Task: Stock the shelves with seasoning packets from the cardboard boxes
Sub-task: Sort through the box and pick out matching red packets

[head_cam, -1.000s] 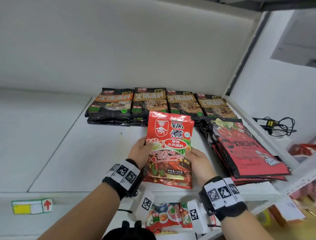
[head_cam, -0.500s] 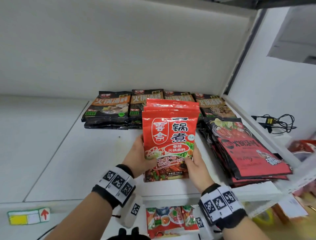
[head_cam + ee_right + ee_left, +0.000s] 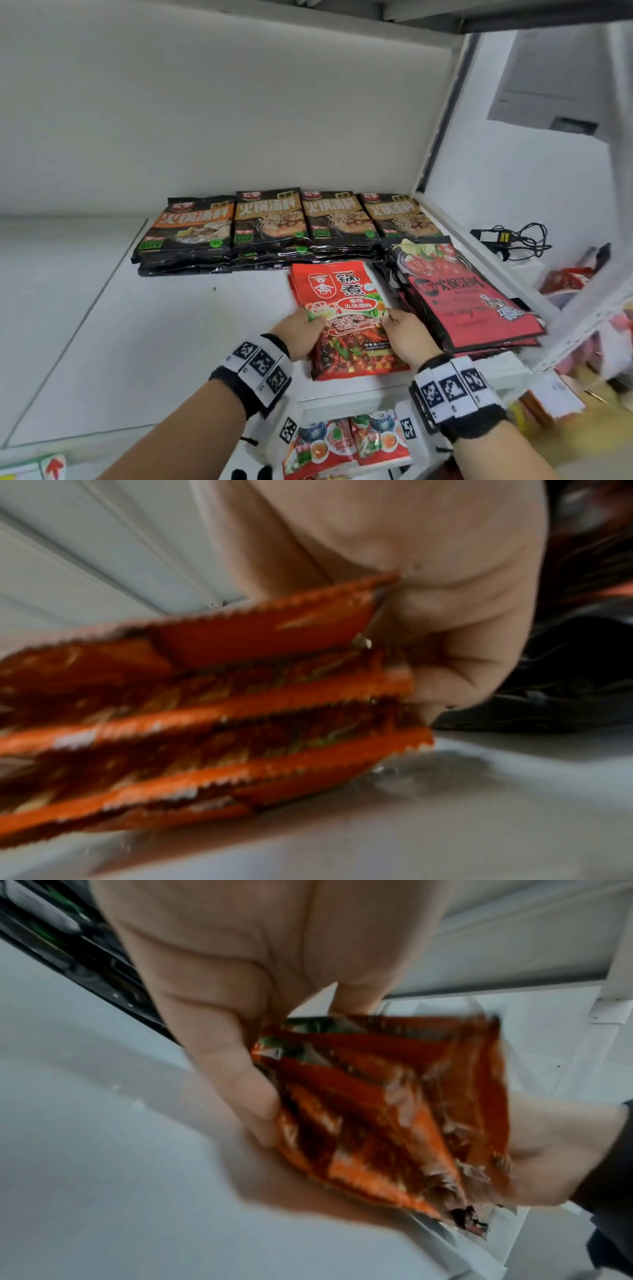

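Observation:
A small stack of red seasoning packets (image 3: 346, 315) lies nearly flat on the white shelf (image 3: 171, 325), between the black packet row and the red-and-black pile. My left hand (image 3: 301, 332) grips its left edge and my right hand (image 3: 404, 334) grips its right edge. In the left wrist view the fingers (image 3: 236, 1074) curl round the red packets (image 3: 377, 1110). In the right wrist view several stacked packet edges (image 3: 240, 718) sit against my curled fingers (image 3: 455, 647), just above the shelf.
A row of black and orange packets (image 3: 281, 222) lines the shelf's back. A pile of red-and-black packets (image 3: 459, 294) lies at the right. More red packets (image 3: 342, 442) sit on the shelf below. A black cable (image 3: 510, 236) lies beyond the shelf's right edge.
The red packets were held upright above the shelf; both hands have tilted them back and lowered them onto the shelf beside the red-and-black pile.

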